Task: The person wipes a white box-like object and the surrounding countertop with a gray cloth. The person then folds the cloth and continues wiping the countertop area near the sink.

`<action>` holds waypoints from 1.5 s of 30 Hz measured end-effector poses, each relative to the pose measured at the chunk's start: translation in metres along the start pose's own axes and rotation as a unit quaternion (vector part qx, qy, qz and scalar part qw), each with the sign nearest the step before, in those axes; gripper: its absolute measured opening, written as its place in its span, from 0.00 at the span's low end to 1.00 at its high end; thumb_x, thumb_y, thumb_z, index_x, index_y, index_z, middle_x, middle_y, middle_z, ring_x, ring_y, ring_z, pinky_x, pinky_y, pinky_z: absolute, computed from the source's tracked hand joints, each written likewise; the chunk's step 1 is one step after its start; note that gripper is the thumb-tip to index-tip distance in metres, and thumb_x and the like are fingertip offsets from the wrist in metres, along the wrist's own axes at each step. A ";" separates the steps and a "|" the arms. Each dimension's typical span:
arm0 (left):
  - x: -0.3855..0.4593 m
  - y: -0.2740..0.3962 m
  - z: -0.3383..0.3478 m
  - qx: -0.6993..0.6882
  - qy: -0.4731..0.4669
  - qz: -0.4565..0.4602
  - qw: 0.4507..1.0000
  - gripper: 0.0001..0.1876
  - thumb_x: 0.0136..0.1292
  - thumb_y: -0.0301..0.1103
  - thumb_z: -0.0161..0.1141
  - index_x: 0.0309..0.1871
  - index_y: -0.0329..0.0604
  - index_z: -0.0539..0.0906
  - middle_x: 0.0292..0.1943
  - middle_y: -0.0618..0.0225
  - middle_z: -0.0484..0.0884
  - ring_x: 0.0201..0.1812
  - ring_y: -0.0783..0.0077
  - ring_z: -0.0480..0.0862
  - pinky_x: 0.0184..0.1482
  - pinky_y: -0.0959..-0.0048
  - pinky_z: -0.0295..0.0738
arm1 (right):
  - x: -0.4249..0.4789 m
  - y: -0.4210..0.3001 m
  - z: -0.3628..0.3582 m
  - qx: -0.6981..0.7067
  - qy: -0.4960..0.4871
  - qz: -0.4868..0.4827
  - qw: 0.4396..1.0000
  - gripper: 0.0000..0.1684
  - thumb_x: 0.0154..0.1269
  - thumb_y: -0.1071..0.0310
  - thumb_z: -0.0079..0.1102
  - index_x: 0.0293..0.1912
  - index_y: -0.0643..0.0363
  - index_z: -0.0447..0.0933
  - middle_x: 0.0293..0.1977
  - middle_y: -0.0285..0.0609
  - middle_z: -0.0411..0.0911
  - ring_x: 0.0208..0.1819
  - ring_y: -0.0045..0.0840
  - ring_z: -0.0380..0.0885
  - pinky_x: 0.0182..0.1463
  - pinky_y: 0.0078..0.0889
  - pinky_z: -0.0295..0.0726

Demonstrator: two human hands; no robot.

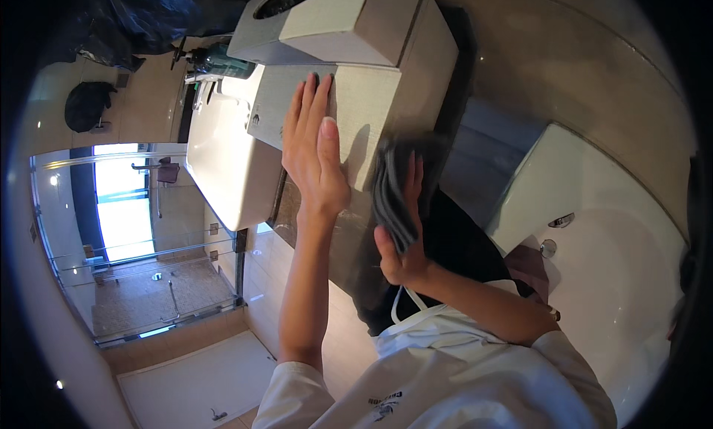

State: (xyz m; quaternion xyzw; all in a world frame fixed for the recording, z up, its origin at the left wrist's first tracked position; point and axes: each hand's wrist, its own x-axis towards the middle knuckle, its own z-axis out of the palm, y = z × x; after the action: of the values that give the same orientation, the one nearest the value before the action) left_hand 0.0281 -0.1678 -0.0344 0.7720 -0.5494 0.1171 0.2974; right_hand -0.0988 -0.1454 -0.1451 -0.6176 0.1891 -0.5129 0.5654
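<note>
My left hand lies flat on a large grey-and-cream box, fingers pointing away from me and thumb apart. It holds nothing. My right hand has a folded dark grey cloth against its palm and fingers, near the box's right edge; blur hides whether the cloth touches the box. A second, matching box with a dark oval opening rests against the far end of the first. Beneath the large box is a dark brown stone counter.
To the left stands a white washbasin, with a dark green pump bottle beyond it. A white bathtub curves along the right. Black plastic bags hang at the upper left; a glass shower enclosure is further left.
</note>
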 end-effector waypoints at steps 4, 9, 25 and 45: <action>-0.002 -0.001 0.001 -0.009 0.014 -0.008 1.000 0.33 0.79 0.52 0.31 0.66 0.38 0.80 0.69 0.46 0.75 0.74 0.45 0.68 0.75 0.56 0.59 | 0.080 0.010 -0.013 0.068 0.090 0.025 0.993 0.43 0.78 0.46 0.39 0.80 0.61 0.46 0.79 0.65 0.38 0.80 0.62 0.40 0.80 0.57 0.41; -0.001 -0.002 0.001 -0.006 0.018 0.009 1.000 0.33 0.80 0.51 0.31 0.66 0.38 0.80 0.68 0.47 0.76 0.74 0.46 0.69 0.75 0.57 0.59 | 0.072 0.006 -0.006 0.004 0.087 0.046 0.995 0.47 0.78 0.45 0.41 0.80 0.63 0.37 0.79 0.65 0.36 0.80 0.60 0.39 0.80 0.58 0.42; -0.043 0.014 -0.008 0.045 -0.006 0.077 0.996 0.29 0.72 0.43 0.56 0.72 0.40 0.73 0.73 0.50 0.70 0.77 0.49 0.63 0.78 0.50 0.49 | 0.021 -0.005 -0.048 0.131 -0.011 0.176 0.976 0.33 0.80 0.56 0.45 0.73 0.68 0.61 0.73 0.59 0.63 0.75 0.44 0.63 0.76 0.37 0.58; -0.063 0.024 0.016 0.113 0.061 0.087 0.988 0.42 0.51 0.30 0.73 0.72 0.40 0.70 0.72 0.51 0.70 0.76 0.47 0.64 0.75 0.38 0.50 | -0.001 0.066 -0.061 0.247 0.205 0.226 0.920 0.32 0.81 0.54 0.47 0.69 0.72 0.66 0.70 0.50 0.67 0.72 0.31 0.65 0.77 0.31 0.58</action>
State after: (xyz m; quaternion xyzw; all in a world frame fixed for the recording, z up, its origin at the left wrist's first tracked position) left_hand -0.0190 -0.1333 -0.0708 0.7414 -0.5787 0.2506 0.2294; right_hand -0.1277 -0.1949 -0.2146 -0.2801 0.3029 -0.5176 0.7496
